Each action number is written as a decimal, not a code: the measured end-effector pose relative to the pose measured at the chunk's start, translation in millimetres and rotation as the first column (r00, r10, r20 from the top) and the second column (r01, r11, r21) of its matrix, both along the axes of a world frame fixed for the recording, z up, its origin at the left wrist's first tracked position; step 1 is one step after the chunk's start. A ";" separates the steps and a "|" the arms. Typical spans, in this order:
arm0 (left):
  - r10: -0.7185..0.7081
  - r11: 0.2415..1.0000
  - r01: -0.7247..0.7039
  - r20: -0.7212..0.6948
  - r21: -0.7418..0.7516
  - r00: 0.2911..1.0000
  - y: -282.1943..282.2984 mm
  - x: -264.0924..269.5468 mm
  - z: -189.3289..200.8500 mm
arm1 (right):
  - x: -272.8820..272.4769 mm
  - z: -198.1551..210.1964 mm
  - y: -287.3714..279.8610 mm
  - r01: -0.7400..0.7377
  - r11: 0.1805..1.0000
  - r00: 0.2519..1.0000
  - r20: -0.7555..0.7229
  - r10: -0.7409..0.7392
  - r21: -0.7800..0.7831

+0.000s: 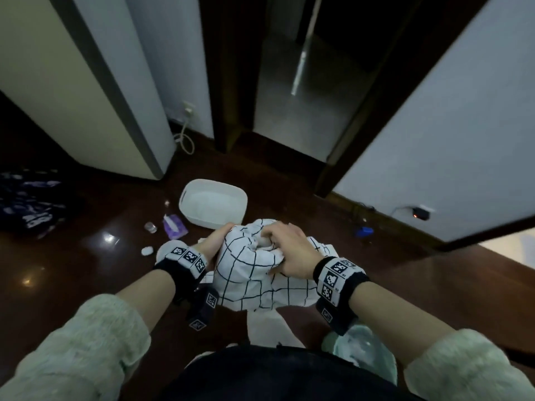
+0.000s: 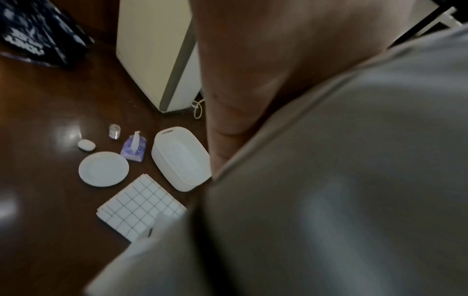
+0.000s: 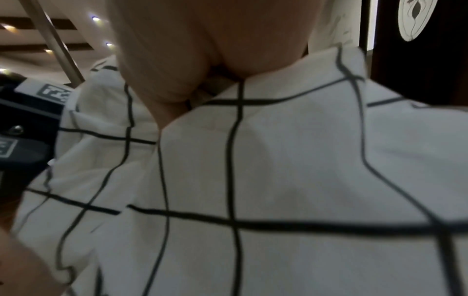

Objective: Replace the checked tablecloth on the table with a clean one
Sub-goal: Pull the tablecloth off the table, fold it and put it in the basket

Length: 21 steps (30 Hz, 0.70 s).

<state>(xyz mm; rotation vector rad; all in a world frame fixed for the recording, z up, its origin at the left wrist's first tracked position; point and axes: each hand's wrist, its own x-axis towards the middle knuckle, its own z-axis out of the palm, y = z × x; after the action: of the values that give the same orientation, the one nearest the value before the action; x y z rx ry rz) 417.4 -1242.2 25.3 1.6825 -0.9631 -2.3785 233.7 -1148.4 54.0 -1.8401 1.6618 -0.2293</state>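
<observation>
A bundled white tablecloth with black checks [image 1: 246,273] hangs in front of my body above the dark floor. My left hand [image 1: 215,241] grips its left side, fingers curled over the top. My right hand [image 1: 286,250] grips the top right, fingers dug into the folds. In the right wrist view the checked tablecloth [image 3: 278,180] fills the frame under my right hand [image 3: 202,50]. In the left wrist view my left hand [image 2: 253,80] lies against the blurred cloth [image 2: 329,200], and a second checked cloth [image 2: 142,208], folded square, lies on the floor below.
On the floor ahead sit a white basket [image 1: 212,204], a purple tissue pack [image 1: 173,227], a small glass [image 1: 150,227], a white plate [image 2: 103,169] and a small white object [image 1: 146,251]. A tall cream appliance [image 1: 86,96] stands left, an open doorway [image 1: 304,96] ahead, a pale green bin [image 1: 362,351] near my right.
</observation>
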 end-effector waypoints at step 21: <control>0.486 0.853 -0.496 -0.095 -0.162 0.869 -153.4 55.4 -57.1 | 36.7 -74.5 -217.2 0.433 0.891 0.899 -0.135 -0.417 0.136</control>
<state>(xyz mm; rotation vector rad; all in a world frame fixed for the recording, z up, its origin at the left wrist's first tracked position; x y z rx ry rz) 472.7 -1395.5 -31.8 1.5589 -0.6178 -1.9239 270.4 -1365.6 -20.5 -1.3683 2.0817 -0.1775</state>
